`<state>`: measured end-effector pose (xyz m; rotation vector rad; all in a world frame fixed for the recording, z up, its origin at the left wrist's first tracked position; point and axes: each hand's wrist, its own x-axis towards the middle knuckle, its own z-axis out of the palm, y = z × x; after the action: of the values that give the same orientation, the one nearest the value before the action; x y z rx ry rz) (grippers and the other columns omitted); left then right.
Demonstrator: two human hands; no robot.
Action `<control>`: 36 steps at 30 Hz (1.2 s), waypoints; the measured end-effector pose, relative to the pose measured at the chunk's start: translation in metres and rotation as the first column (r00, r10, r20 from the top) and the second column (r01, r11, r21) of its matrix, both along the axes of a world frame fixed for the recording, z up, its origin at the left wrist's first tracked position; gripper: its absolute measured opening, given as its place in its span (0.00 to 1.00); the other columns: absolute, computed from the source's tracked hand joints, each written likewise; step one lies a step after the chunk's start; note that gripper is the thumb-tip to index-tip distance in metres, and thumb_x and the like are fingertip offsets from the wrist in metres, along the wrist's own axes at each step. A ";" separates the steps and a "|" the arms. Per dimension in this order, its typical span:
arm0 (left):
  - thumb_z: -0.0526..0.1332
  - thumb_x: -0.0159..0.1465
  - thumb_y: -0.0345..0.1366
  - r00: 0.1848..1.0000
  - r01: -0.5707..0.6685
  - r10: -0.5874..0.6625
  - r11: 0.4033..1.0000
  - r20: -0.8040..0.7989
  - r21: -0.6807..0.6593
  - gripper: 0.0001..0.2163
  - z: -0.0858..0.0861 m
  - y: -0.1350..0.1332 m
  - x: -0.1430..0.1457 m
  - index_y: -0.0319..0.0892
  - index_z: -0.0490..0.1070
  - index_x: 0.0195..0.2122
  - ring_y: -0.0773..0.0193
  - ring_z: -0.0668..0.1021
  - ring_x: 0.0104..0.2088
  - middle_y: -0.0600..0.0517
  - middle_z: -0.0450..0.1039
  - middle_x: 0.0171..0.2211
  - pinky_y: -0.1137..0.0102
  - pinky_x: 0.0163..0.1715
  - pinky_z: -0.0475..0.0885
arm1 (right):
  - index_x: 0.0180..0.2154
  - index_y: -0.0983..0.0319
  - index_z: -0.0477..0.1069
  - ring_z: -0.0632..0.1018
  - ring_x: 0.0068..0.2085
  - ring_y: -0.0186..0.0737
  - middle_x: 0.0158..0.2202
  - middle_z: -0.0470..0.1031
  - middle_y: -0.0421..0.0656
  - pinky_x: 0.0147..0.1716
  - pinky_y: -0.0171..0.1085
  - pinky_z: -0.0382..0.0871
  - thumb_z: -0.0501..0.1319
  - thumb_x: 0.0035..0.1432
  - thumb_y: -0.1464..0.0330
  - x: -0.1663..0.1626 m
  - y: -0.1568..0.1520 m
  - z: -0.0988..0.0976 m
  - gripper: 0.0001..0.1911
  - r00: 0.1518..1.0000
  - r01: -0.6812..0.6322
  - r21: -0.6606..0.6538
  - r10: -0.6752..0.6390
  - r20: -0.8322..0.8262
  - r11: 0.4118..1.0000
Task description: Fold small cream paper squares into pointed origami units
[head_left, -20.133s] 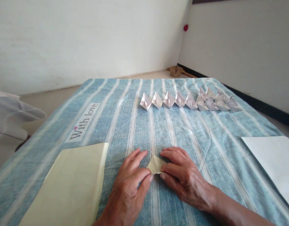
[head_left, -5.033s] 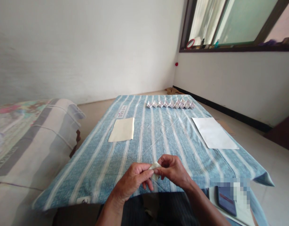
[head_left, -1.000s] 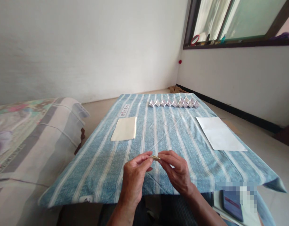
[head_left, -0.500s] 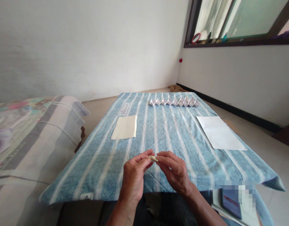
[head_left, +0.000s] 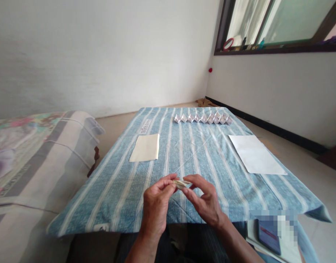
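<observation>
Above the near edge of the table, a small folded piece of cream paper (head_left: 180,183) is held at both ends. My left hand (head_left: 157,199) is closed, pinching its left end between thumb and fingers. At the right end, my right hand (head_left: 204,201) has its thumb and index finger on either side of the paper's tip, slightly parted. Finer folds are too small to make out. Beyond my left hand lies a flat stack of cream paper (head_left: 144,148).
A blue-and-white striped cloth (head_left: 195,157) covers the table. Several folded, pointed paper pieces (head_left: 203,118) stand in a row at the back. A white sheet (head_left: 257,154) lies at right. A phone (head_left: 269,233) rests below the front-right edge. A bed (head_left: 44,157) stands to the left.
My right thumb and index finger have spread apart around the paper's right end, and more of the folded paper shows. My left hand keeps its pinch.
</observation>
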<state>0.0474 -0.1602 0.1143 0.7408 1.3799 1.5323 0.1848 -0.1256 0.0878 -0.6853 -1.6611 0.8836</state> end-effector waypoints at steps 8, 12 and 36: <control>0.66 0.53 0.36 0.990 0.049 -0.041 0.997 -0.138 0.058 0.06 -0.001 -0.003 -0.005 0.39 0.77 0.25 0.49 0.77 0.50 0.44 0.77 0.47 0.61 0.51 0.70 | 0.42 0.63 0.73 0.77 0.32 0.40 0.29 0.76 0.42 0.33 0.38 0.69 0.62 0.58 0.55 0.001 0.001 -0.006 0.19 0.986 0.117 -0.492 -0.160 -0.046 0.862; 0.64 0.55 0.36 0.967 0.091 -0.066 0.992 -0.246 0.091 0.06 -0.003 -0.004 -0.004 0.40 0.76 0.25 0.51 0.78 0.49 0.45 0.77 0.49 0.63 0.50 0.72 | 0.44 0.63 0.71 0.75 0.29 0.38 0.26 0.74 0.39 0.31 0.37 0.67 0.67 0.53 0.57 -0.001 0.001 -0.002 0.21 0.975 -0.014 -0.572 -0.115 -0.189 0.820; 0.61 0.54 0.38 0.894 0.154 -0.158 0.987 -0.419 -0.045 0.07 -0.011 -0.006 -0.009 0.42 0.75 0.23 0.51 0.78 0.49 0.44 0.77 0.48 0.62 0.51 0.68 | 0.37 0.62 0.71 0.69 0.23 0.31 0.21 0.72 0.34 0.24 0.32 0.59 0.68 0.45 0.69 -0.008 0.006 0.003 0.14 0.940 -0.026 -0.633 -0.197 -0.278 0.773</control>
<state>0.0381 -0.1658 0.1037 1.1998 1.5937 1.2804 0.1771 -0.1192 0.0908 -0.9928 -1.0002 1.4289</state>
